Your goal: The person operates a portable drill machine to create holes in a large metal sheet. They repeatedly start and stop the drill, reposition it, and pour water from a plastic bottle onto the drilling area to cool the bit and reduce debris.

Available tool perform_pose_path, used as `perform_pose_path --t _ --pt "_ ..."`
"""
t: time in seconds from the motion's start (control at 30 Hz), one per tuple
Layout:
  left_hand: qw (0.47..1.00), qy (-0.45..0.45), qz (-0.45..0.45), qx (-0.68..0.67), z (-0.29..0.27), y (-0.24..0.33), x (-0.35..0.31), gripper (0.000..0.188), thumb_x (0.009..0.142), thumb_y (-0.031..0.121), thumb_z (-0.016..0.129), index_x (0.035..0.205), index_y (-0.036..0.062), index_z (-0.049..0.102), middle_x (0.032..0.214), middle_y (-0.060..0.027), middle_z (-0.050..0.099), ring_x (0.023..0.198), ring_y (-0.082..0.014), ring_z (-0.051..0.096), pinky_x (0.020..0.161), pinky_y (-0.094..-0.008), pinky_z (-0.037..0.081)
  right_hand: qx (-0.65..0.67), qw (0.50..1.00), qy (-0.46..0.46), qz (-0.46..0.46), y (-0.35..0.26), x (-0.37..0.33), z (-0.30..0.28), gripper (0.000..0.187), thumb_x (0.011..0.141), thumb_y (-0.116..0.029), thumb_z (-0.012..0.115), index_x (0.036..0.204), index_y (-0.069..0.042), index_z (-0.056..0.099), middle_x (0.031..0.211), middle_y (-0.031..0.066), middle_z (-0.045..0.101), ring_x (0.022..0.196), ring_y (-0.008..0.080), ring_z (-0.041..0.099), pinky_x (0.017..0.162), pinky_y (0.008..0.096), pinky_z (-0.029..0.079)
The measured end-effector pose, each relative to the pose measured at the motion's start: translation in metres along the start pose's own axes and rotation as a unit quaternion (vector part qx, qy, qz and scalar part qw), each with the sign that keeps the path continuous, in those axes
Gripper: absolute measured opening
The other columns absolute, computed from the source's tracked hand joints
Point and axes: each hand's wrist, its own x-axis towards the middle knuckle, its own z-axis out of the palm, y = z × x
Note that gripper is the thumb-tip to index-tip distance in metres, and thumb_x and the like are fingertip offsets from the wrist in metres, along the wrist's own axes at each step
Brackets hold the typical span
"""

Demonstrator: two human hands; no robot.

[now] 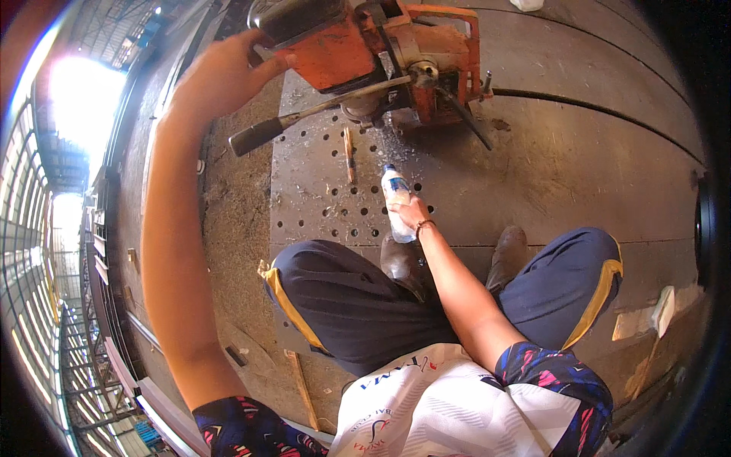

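Note:
An orange and black magnetic drill (327, 65) stands on a steel plate (304, 206) with several round holes drilled in it. My left hand (225, 76) reaches far forward and grips the left end of the drill's housing, thumb on the orange side, the other fingers partly hidden behind it. Below that hand sticks out the feed lever's black handle (255, 137). In my right hand (411, 212) is a plastic bottle (394, 183) of whitish liquid, tilted, its blue cap end toward the drill's base. Shavings and wet spots lie between bottle and drill.
A thin rusty strip (349, 154) lies on the plate left of the bottle. My boots (403, 263) rest on the steel near the bottle. From the drill a black cable (601, 110) runs right. A wooden stick (302, 388) is at lower left.

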Motion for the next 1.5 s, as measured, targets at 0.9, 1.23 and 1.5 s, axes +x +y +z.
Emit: perform_pose_path --t 0.9,1.23,1.5 --pt "0.970 -0.055 -0.132 -0.198 0.097 -0.028 -0.017 0.066 0.084 0.063 0.066 0.112 0.0033 0.073 0.100 -0.0184 0.075 0.092 -0.0286 0.073 0.089 -0.0374 0.053 0.042 0.999 0.016 -0.014 -0.002 -0.010 -0.009 0.053 0.070 -0.033 0.079 0.108 0.002 0.070 0.103 0.0205 0.074 0.096 0.0312 0.071 0.084 0.0387 0.054" --pt "0.968 -0.063 -0.133 -0.203 0.102 -0.032 -0.014 0.067 0.083 0.063 0.067 0.110 0.0021 0.073 0.097 -0.0174 0.075 0.089 -0.0278 0.072 0.087 -0.0376 0.053 0.024 1.000 0.018 -0.008 0.004 -0.005 -0.005 0.050 0.070 -0.032 0.079 0.109 -0.002 0.072 0.105 0.0187 0.074 0.098 0.0294 0.072 0.085 0.0381 0.054" --pt "0.969 -0.057 -0.137 -0.196 0.104 -0.032 -0.015 0.067 0.083 0.064 0.067 0.110 0.0025 0.073 0.095 -0.0166 0.075 0.086 -0.0269 0.073 0.085 -0.0371 0.054 0.042 0.999 0.002 -0.003 0.004 -0.005 -0.007 0.056 0.070 -0.036 0.080 0.113 -0.001 0.070 0.112 0.0218 0.071 0.105 0.0323 0.069 0.090 0.0397 0.053"
